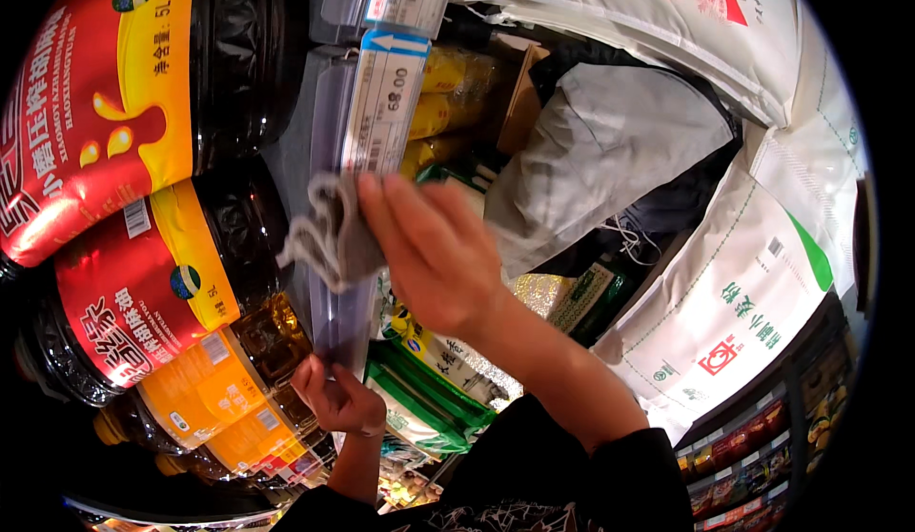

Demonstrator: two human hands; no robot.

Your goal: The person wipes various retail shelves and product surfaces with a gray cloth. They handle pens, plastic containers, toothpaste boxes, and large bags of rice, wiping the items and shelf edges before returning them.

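Observation:
My right hand (pixel 439 257) grips a folded grey cloth (pixel 336 232), its pale edges hanging in loops. The cloth lies over the clear plastic price strip (pixel 342 317) along the shelf edge, just below a paper price label (pixel 382 114). Slight blur covers the fingers of this hand. Farther down, my left hand (pixel 342 400) has its thumb and fingers at the strip's lower end; whether they pinch it or only touch it, I cannot tell.
Large oil bottles (pixel 243 67) with red and yellow labels stand left of the strip. To the right are green-and-white packages (pixel 422 396), a grey cloth piece (pixel 607 124) over dark fabric, and big white flour sacks (pixel 722 296). Stocked shelves (pixel 743 446) appear at lower right.

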